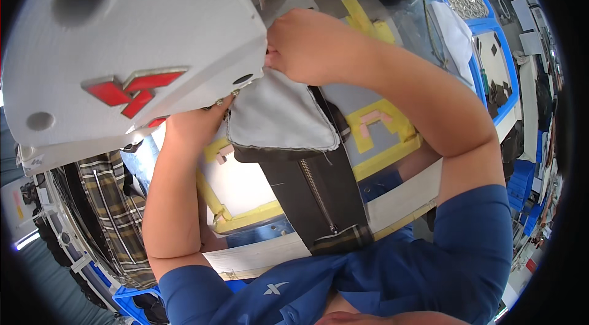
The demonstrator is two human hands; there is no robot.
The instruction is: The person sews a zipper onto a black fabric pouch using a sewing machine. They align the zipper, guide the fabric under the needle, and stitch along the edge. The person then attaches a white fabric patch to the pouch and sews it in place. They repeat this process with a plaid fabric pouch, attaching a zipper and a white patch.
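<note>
Our right hand (307,46), upper centre, is pinched shut on the top edge of the grey lining panel (279,116), right at the sewing machine head (123,49). Our left hand (193,122) is mostly hidden under the head; we can't tell its grip. The panel sits at frame centre, the black zippered piece (319,196) hanging below it.

Risk: fingertips are close to the needle zone, so a slip could catch them, or the panel could bunch.

Count: one panel, one zipper piece, one machine head, two yellow tape frames (392,135).
</note>
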